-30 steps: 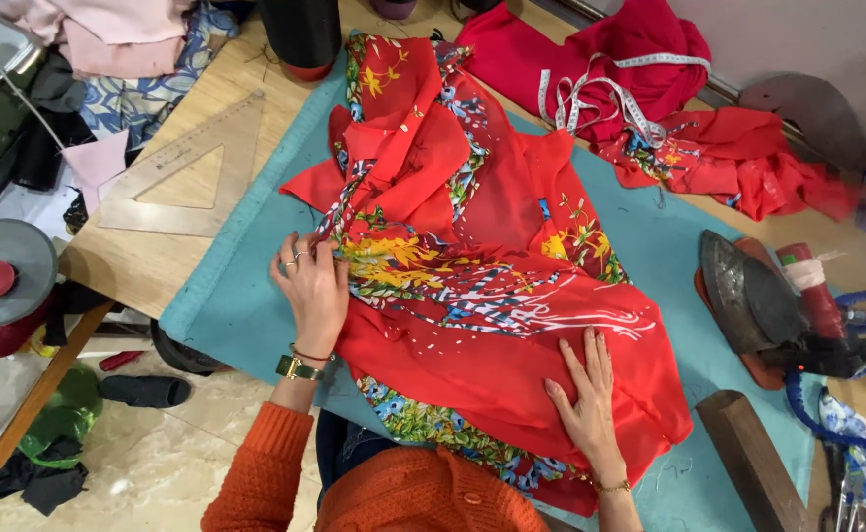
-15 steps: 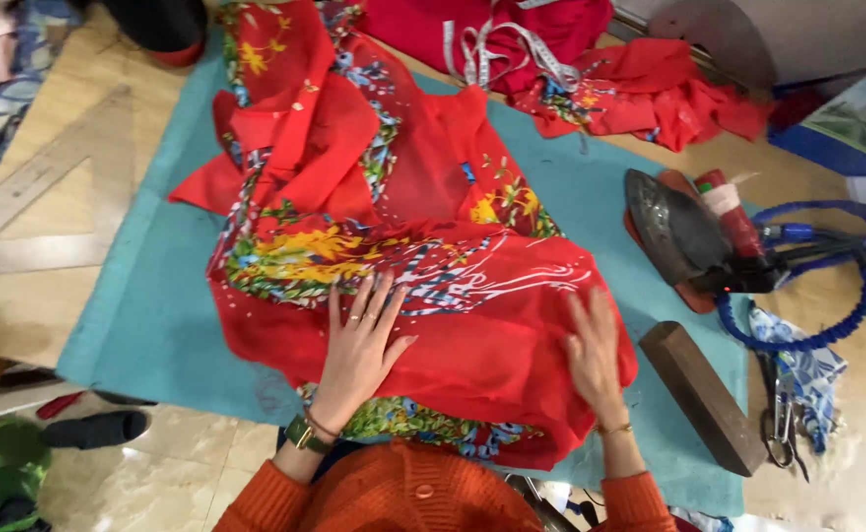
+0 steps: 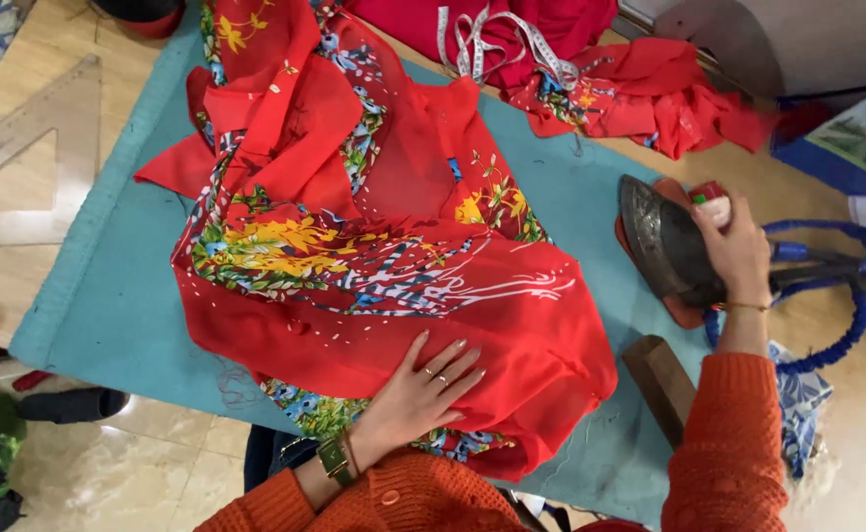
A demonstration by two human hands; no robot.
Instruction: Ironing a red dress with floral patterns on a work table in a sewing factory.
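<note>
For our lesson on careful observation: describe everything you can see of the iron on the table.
The iron is dark, greyish metal with a dull, worn sheen and a pointed front. It lies tilted on a red rest at the right edge of the teal mat, beside the red floral fabric. The right hand is on its handle; a blue cord loops beside it.

Two hands: the left hand (image 3: 423,389) and the right hand (image 3: 733,246). One red floral garment (image 3: 374,266) spread on one teal pad (image 3: 108,296). One iron (image 3: 665,246). One wooden block (image 3: 662,379). One measuring tape (image 3: 502,44). One clear set square (image 3: 29,148). One heap of red fabric (image 3: 650,99). One wristwatch (image 3: 333,461).
</note>
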